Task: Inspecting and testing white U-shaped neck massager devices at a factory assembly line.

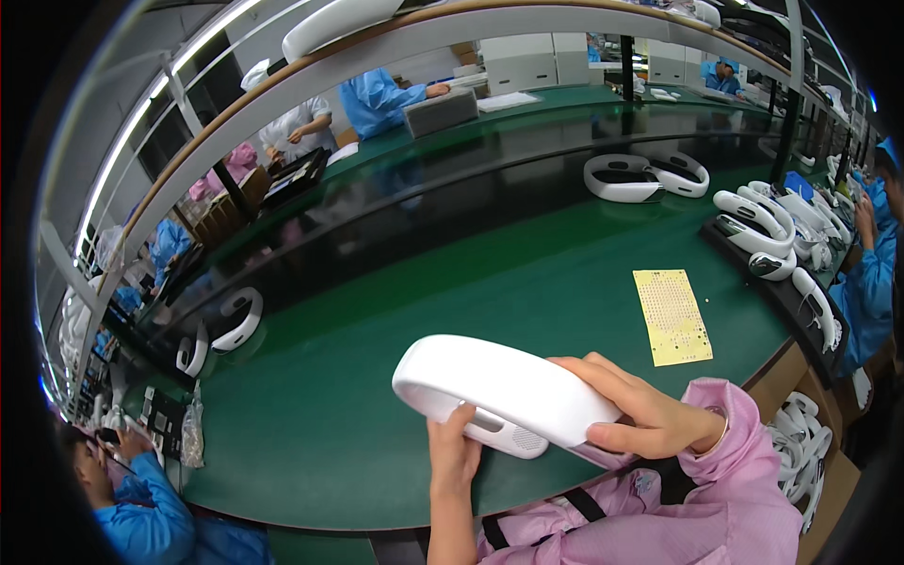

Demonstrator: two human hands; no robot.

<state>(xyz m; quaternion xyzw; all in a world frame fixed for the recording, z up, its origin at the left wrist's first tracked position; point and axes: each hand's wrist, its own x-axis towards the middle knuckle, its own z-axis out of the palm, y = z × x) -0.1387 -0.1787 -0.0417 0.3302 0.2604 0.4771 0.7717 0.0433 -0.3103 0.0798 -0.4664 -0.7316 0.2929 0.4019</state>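
Observation:
Above the near edge of the green table, both my hands hold a white U-shaped neckband device [499, 377], tilted with its smooth outer side up. My left hand [455, 450] grips it from below, thumb near a dark slot and a small dotted grille on the inner side; its other fingers are partly hidden. Over the right end, my right hand [650, 411] wraps its fingers and thumb around the shell. A yellow sheet with rows of small marks [674, 317] lies flat on the table beyond my right hand.
Similar white neckbands [648, 177] rest on the black belt's near edge, others [226, 325] at left. A black tray [772, 282] of white parts stands at right, above a cardboard box [838, 480] of white bands. Co-workers in blue [151, 508] sit on both sides.

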